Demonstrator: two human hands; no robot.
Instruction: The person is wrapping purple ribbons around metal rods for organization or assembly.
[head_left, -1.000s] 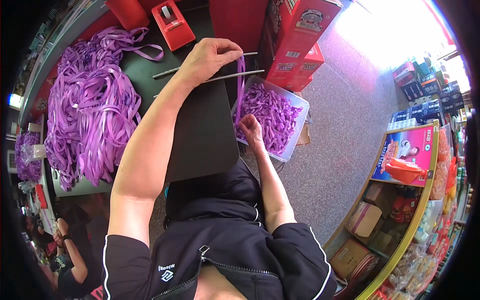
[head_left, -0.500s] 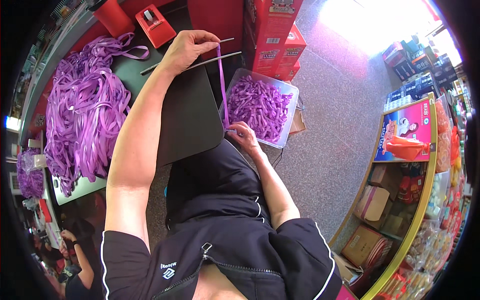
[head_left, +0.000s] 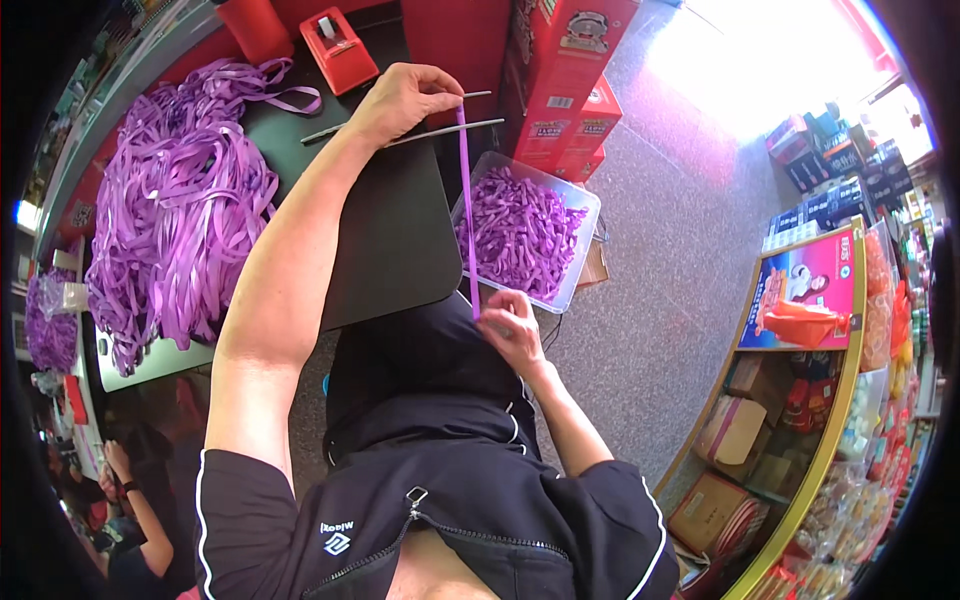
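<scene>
A narrow purple ribbon (head_left: 466,200) runs nearly straight down between my two hands, past the table's right edge. My left hand (head_left: 405,100) is closed above the dark tabletop, pinching the ribbon's upper end beside a thin metal rod (head_left: 480,94). A second thin rod (head_left: 470,126) sticks out below that hand; how the rods join under the hand is hidden. Near my right thigh, my right hand (head_left: 513,328) pinches the ribbon's lower end between thumb and finger. A big heap of purple ribbon (head_left: 190,220) lies left of my left forearm.
A clear plastic bin (head_left: 592,215) full of short purple ribbon pieces stands right of the table (head_left: 390,240). Behind it are stacked red boxes (head_left: 560,100). A red tape dispenser (head_left: 340,52) sits at the table's back. Shelves (head_left: 840,400) line the far right.
My right hand has come down toward me and slightly right, and more of the ribbon is stretched out between my hands. The whole view has shifted a little.
</scene>
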